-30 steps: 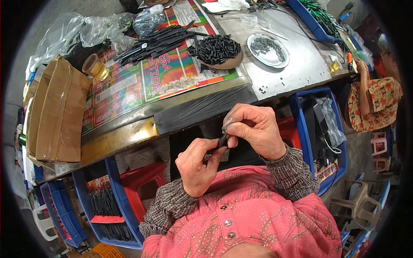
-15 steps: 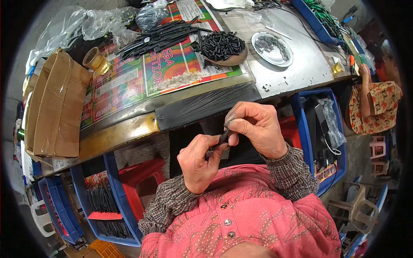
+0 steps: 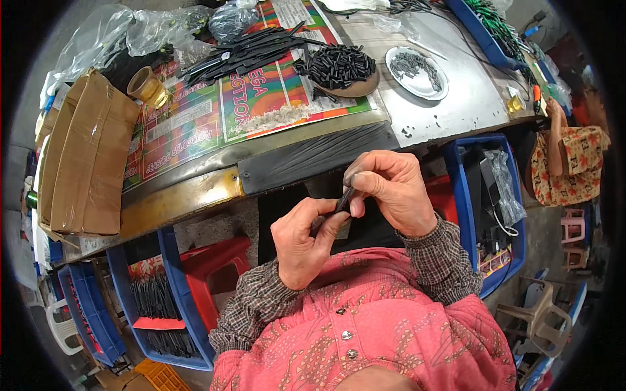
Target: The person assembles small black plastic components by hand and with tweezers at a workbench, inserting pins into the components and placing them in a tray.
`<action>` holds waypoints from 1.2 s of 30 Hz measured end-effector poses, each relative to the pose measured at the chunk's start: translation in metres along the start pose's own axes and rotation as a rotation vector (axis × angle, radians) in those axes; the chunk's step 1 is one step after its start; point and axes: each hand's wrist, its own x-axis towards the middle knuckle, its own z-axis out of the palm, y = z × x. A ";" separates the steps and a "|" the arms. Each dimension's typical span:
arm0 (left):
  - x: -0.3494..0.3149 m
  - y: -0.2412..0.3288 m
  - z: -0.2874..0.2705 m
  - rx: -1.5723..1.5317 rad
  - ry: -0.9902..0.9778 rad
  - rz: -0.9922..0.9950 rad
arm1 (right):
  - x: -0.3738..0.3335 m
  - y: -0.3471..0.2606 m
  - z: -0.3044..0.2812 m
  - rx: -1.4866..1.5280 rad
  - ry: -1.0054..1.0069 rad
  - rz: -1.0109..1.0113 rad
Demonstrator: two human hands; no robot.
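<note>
While the left hand (image 3: 301, 242), closed, grips a black piece (image 3: 342, 201) and the right hand (image 3: 394, 190) pinches its tip, keep both steadily aligned.

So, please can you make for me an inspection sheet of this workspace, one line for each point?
Surface: metal table, partly covered by a printed sheet; dark bits near its front edge.
Parts: black piece between the hands; heap of short black pieces; white plate with grey pieces; long black strips.
Clutter: carton, cup with yellowish liquid, plastic bags.
Hands: left hand and right hand both grip the black piece, its details mostly hidden.
Cables: dark cables at the far edge; white cable in the right blue crate.
Surroundings: red stool below the table; another person at right.
</note>
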 end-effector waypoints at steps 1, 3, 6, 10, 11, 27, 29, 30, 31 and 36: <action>0.000 0.000 -0.001 -0.023 -0.014 -0.036 | 0.000 0.000 0.000 0.002 0.015 0.008; -0.001 -0.001 -0.002 -0.047 -0.029 -0.074 | 0.000 0.001 0.001 0.003 0.032 0.018; 0.000 -0.003 -0.003 -0.066 -0.052 -0.088 | 0.000 0.002 0.001 0.013 0.053 0.022; 0.000 -0.005 -0.002 -0.198 -0.046 -0.122 | 0.001 0.003 0.000 0.017 0.048 0.002; -0.001 -0.005 -0.002 -0.243 -0.062 -0.157 | 0.001 0.003 0.000 0.022 0.049 0.009; -0.002 -0.009 -0.008 -0.633 -0.208 -0.441 | 0.003 0.009 0.000 0.061 0.071 0.042; -0.001 -0.011 -0.008 -0.609 -0.215 -0.446 | 0.004 0.010 -0.001 0.040 0.073 0.040; -0.001 -0.011 -0.008 -0.609 -0.214 -0.445 | 0.004 0.011 -0.001 0.040 0.072 0.039; -0.001 -0.012 -0.008 -0.629 -0.220 -0.442 | 0.005 0.011 -0.001 0.019 0.071 0.029; 0.002 -0.011 -0.013 -0.643 -0.265 -0.461 | 0.007 0.009 0.000 -0.037 0.087 0.004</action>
